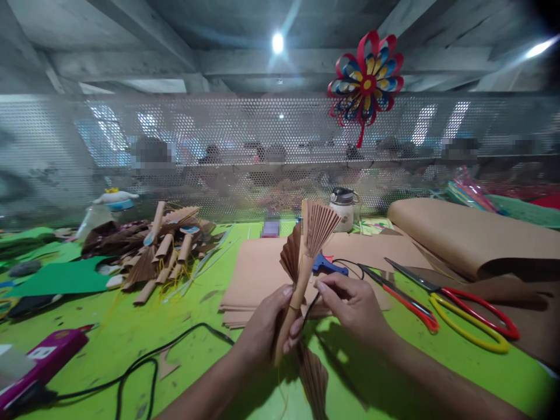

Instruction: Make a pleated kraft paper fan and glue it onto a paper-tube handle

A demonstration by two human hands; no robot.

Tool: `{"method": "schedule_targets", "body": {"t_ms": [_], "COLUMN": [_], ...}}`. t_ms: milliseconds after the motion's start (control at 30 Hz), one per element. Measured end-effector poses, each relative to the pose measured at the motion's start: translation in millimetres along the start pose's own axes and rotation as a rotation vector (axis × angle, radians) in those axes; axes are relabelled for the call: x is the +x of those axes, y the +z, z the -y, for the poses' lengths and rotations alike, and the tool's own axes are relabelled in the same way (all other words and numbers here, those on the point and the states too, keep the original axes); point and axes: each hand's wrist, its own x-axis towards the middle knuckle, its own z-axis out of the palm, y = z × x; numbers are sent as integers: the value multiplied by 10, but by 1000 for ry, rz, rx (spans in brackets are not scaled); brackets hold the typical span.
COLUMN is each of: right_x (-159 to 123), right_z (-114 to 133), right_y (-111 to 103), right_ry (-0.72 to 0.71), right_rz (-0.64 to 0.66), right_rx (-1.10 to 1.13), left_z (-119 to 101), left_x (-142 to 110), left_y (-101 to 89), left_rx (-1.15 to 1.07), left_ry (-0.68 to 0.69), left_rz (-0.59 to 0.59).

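Note:
My left hand [273, 318] is wrapped round a brown paper tube craft [289, 324], which stands tilted with its top to the right. Pleated brown paper fans spread from its upper end, and another pleated piece [312, 379] hangs below my hand. Just right of the tube, thumb and fingertips of my right hand [352, 300] are pinched together; whatever they hold is too small to tell. A blue glue gun [326, 265] lies partly hidden behind the craft, on a stack of brown paper sheets [251, 277].
Red-and-yellow scissors [470, 315] and an orange-handled cutting tool [406, 300] lie at right, before a large brown paper roll [472, 233]. Paper tube pieces [161, 251] are heaped at left. A black cord [175, 335] runs to a purple power strip [48, 361]. Behind stands a bottle [343, 210].

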Motion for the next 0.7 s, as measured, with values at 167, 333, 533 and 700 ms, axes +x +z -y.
{"method": "schedule_targets", "body": {"t_ms": [167, 333, 533, 700], "right_x": [60, 67, 32, 46], "right_z": [44, 161, 191, 155], "right_y": [-19, -29, 10, 25], "right_ry": [68, 207, 310, 367], "right_rz": [74, 207, 220, 161], "right_rx": [214, 518, 679, 636], "left_z": [17, 49, 58, 105], "left_x": [-8, -12, -25, -13], "left_y": [-13, -14, 12, 15], "left_rx": [-81, -147, -194, -157], "left_ry": [-79, -127, -113, -84], "left_rz": [42, 121, 207, 184]}}
